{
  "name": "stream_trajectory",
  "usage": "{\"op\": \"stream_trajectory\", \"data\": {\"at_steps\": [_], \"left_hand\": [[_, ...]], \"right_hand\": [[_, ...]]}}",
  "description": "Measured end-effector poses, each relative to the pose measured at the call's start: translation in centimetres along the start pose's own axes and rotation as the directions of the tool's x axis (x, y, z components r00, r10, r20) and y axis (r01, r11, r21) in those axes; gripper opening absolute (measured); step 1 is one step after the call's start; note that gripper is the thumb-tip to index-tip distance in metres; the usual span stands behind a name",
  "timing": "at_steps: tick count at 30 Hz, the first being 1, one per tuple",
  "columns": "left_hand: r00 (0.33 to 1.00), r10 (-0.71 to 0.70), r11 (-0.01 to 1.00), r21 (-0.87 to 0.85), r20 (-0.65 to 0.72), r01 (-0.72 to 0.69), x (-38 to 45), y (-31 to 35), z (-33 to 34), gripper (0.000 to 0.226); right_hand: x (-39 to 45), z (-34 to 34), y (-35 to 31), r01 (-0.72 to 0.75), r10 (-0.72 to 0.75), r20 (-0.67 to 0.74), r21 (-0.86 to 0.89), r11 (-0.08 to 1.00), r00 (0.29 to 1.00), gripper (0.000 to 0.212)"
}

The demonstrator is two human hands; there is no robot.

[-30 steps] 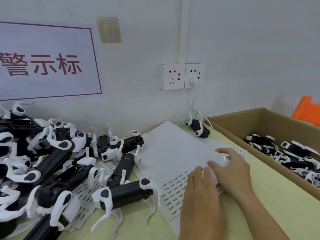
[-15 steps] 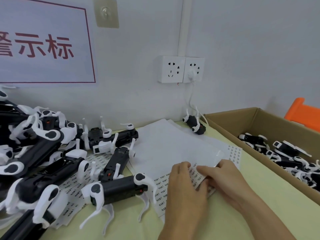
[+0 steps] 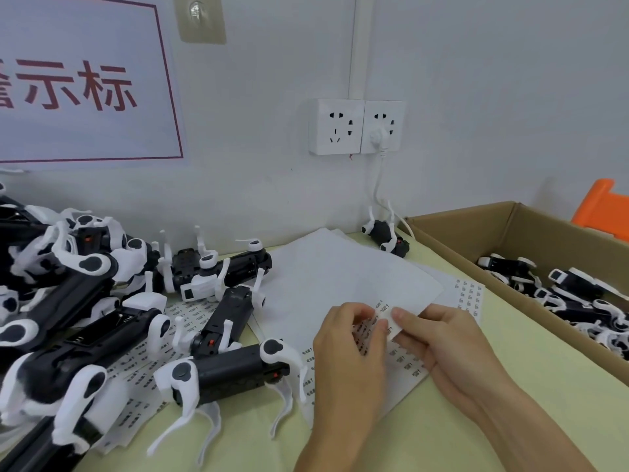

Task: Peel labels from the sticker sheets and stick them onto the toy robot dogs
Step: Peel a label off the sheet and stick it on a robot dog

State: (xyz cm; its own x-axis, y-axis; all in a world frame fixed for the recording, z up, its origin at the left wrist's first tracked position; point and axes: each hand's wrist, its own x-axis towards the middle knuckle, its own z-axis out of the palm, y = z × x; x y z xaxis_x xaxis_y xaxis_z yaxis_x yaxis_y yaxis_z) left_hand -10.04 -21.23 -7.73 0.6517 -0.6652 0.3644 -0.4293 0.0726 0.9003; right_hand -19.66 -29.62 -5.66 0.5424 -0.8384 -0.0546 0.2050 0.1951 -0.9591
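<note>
In the head view, both hands have drawn together over the near edge of the sticker sheet on the table. A second ago the right hand lay flat further out on the paper and the left hand rested beside it; half a second ago a corner of the sheet had been lifted. Now the fingers of the right hand pinch a small white label or curled strip of the sheet, and the left hand's curled fingers meet it from the other side, thumb and forefinger closed on the same piece. Whether the label is fully free of the backing cannot be told.

This suggests the peeling step is under way, with sticking not yet begun. Just left of the left fingers lies the nearest toy robot dog, on its side and touching the sheet's edge; more dogs are piled beyond it. To the right of the right fingers, well apart, a cardboard box holds further dogs.
</note>
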Motion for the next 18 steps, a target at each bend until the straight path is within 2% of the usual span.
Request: {"op": "stream_trajectory", "data": {"at_steps": [3, 9, 18], "left_hand": [[1.000, -0.001, 1.000, -0.005, -0.004, 0.001, -0.04, 0.18, -0.11, 0.004], [1.000, 0.014, 0.999, -0.028, -0.026, -0.015, 0.21, 0.44, -0.24, 0.007], [0.996, 0.070, 0.998, 0.011, -0.050, -0.069, 0.66, 0.66, -0.45, 0.011]], "right_hand": [[-0.29, 0.34, -0.12, 0.004, -0.004, -0.011, -0.032, 0.999, 1.000, 0.017], [-0.45, 0.35, -0.16, -0.002, -0.022, -0.101, -0.236, 0.972, 0.995, 0.011], [-0.54, 0.91, 0.20, 0.025, -0.068, -0.135, -0.301, 0.953, 0.989, 0.026]]}}
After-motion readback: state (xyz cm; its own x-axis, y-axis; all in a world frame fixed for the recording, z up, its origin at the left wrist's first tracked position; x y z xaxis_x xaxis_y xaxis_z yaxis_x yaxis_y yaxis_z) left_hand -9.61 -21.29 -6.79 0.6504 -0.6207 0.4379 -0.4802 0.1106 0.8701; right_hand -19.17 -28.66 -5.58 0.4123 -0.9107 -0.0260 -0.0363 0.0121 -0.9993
